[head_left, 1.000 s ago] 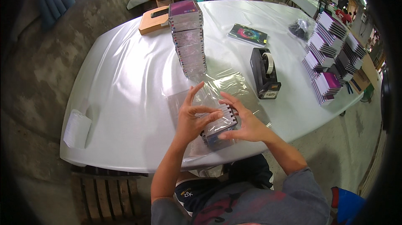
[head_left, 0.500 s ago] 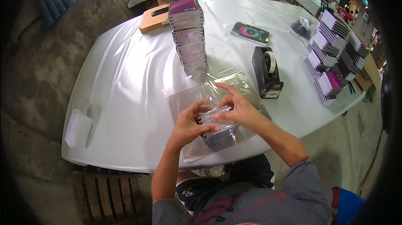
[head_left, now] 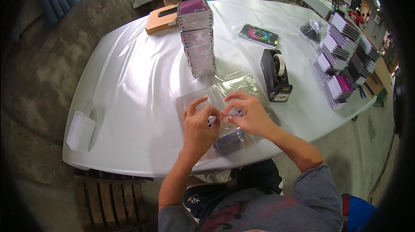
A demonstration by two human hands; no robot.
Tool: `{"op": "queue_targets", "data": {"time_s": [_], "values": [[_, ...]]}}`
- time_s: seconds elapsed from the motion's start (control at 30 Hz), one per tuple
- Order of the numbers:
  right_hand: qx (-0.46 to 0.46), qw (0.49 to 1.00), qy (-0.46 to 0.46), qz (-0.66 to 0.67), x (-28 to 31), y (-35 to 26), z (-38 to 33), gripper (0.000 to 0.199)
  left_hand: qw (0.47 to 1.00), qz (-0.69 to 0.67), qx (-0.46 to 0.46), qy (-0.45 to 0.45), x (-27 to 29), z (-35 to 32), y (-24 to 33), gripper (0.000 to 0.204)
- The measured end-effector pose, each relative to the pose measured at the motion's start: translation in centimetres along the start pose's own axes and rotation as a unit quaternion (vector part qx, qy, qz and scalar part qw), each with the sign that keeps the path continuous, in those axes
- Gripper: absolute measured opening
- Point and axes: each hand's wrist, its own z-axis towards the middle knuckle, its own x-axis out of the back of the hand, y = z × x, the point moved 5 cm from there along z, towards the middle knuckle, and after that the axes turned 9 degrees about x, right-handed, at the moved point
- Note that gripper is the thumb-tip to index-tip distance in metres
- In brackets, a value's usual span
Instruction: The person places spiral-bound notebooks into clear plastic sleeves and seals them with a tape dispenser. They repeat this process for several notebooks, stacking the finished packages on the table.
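Observation:
At the table's near edge, a small stack of notebooks (head_left: 230, 143) lies inside a clear plastic bag (head_left: 225, 131), a dark blue side showing through. My left hand (head_left: 198, 126) and my right hand (head_left: 250, 115) meet above its far end. Thumbs and index fingertips of both are pinched together on the bag's clear film, almost touching each other. The other fingers are curled or raised. White page edges show in the gaps between the fingers; the rest of the stack's far end is hidden. More flat clear bags (head_left: 188, 100) lie under and beyond my hands.
A tall stack of wrapped notebooks (head_left: 198, 46) stands beyond my hands. To the right are a black tape dispenser (head_left: 276, 76), a single notebook (head_left: 258, 35) and staggered notebook piles (head_left: 341, 65). Folded white paper (head_left: 81, 131) lies left; a phone (head_left: 167, 11) rests on a cardboard box (head_left: 158, 22).
My hands have turned inward from gripping the sides of the stack. Their fingertips now come together on the film over its far end.

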Motion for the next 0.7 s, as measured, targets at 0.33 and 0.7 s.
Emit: {"op": "queue_targets", "data": {"time_s": [0.33,0.7], "values": [[0.134,0.924,-0.077,-0.349,-0.1,-5.1,-1.5,0.014,0.992,0.091,-0.023,-0.086,1.0,-2.5,1.5,0.066],[-0.107,0.975,0.152,-0.122,9.3,2.0,-4.7,0.028,0.992,0.099,-0.067,-0.046,0.2,-4.1,2.1,0.027]]}}
